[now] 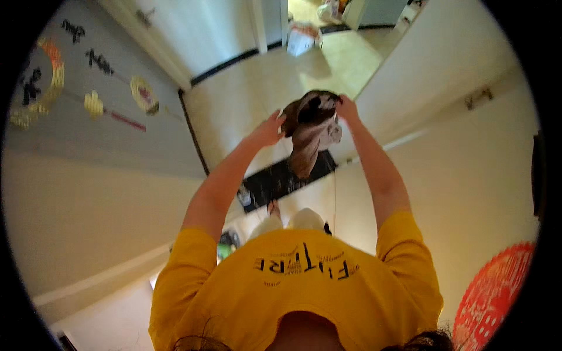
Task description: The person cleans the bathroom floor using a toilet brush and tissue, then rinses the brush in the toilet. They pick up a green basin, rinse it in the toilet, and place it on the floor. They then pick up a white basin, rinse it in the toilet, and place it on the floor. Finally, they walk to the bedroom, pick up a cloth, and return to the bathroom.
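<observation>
A crumpled brown cloth (307, 145), which looks like a garment, hangs in front of me with a dark opening at its top and a paler, pinkish-grey stretch below. My right hand (348, 110) grips its upper right edge with the fingers bunched. At the upper left edge, my left hand (268, 130) holds the brown fabric by the fingertips. Twisted, the lower end of the cloth dangles over a dark stone threshold (268, 184). Both arms reach forward from yellow sleeves, and a bare foot (273, 208) shows below.
A pale door panel with a metal latch (478, 98) stands to the right. Hanging ornaments (144, 94) decorate the left wall. Beyond the tiled floor (246, 83) are a white door (210, 35) and a white bag (303, 39). A red round decoration (494, 298) is at lower right.
</observation>
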A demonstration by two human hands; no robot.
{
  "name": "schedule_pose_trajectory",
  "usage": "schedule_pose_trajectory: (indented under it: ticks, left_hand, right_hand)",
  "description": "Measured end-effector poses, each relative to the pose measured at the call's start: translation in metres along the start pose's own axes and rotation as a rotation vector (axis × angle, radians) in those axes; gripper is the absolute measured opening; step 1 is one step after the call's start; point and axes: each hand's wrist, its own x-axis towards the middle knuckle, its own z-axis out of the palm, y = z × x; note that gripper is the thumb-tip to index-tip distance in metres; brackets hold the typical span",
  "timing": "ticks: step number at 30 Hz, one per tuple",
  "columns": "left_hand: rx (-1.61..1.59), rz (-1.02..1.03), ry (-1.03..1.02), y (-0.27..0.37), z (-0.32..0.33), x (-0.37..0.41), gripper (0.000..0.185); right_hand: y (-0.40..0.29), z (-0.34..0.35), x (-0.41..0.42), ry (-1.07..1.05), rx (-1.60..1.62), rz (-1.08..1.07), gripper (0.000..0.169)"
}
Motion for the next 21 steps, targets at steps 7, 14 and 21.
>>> schedule_pose_trajectory:
  ticks: [7,14,21]
  left_hand:
    - [-0.006,0.210,0.217,-0.064,-0.044,0.146,0.059]
    - [0.019,0.212,0.120,-0.084,-0.106,0.266,0.062]
    - [0.016,0.229,0.006,-0.119,-0.184,0.396,0.062]
  right_hand:
    - [-0.044,0.036,0.136,0.031,0.139,-0.046,0.028]
    - [-0.028,0.037,0.257,0.098,0.152,-0.044,0.026]
    - [0.006,0.050,0.390,0.168,0.070,-0.027,0.028]
